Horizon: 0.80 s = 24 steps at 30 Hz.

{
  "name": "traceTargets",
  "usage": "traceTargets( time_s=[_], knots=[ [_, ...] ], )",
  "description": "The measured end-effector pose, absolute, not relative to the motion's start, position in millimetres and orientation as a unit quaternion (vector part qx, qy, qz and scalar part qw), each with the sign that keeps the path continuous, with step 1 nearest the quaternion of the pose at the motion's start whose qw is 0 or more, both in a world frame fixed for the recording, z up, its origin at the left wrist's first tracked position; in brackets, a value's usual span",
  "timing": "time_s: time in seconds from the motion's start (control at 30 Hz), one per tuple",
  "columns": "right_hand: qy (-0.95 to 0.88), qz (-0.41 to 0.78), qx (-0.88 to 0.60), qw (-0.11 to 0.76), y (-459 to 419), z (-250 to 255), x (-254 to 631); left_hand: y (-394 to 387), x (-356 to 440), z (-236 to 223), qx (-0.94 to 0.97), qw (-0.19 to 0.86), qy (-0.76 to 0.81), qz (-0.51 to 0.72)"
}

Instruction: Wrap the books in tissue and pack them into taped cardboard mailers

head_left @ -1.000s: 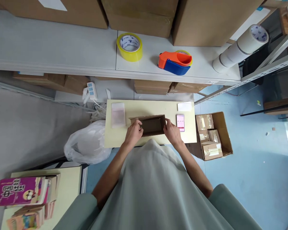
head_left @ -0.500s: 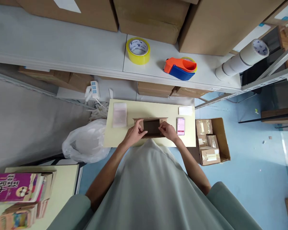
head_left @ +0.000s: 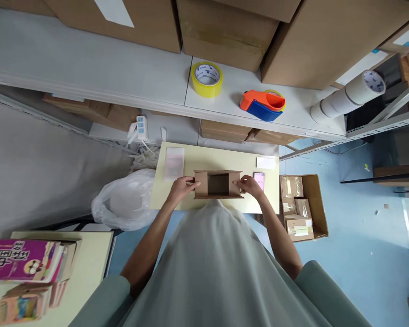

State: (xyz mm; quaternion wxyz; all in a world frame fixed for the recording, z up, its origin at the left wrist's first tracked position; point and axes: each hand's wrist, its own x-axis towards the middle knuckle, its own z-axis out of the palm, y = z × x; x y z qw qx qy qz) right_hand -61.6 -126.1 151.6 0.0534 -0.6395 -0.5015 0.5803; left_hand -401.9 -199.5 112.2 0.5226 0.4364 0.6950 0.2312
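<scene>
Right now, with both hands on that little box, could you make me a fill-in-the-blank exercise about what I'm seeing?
1. The left hand and the right hand touch opposite ends of the small cardboard box, whose top is ____.
2. On the table, the phone lies closer to the person's ____ hand.
3. On the shelf, the tape roll beside the orange and blue dispenser looks ____.
4. The white plastic bag is on the person's ____ side.

Missing words: open; right; yellow; left.
</scene>
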Motion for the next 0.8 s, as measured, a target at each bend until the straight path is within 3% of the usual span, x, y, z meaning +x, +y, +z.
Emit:
traceTargets(
  time_s=[0.17, 0.37, 0.53, 0.7, 0.8],
  knots=[
    [-0.549, 0.53, -0.646, 0.012, -121, 147, -65, -186, -394, 125, 0.555, 0.372, 0.735, 0.117],
    [-0.502, 0.653, -0.564, 0.058, -129, 140, -44, -186, -395, 131, 0.568, 0.415, 0.701, 0.118],
    [-0.538, 0.583, -0.602, 0.091, -139, 134, -47, -184, -380, 127, 0.617, 0.305, 0.718, 0.102],
    [-0.547, 0.577, -0.603, 0.066, -140, 142, -49, -184, -388, 133, 0.615, 0.343, 0.702, 0.104],
    [-0.573, 0.514, -0.63, 0.106, -146, 153, -42, -194, -400, 147, 0.581, 0.388, 0.696, 0.164]
  ],
)
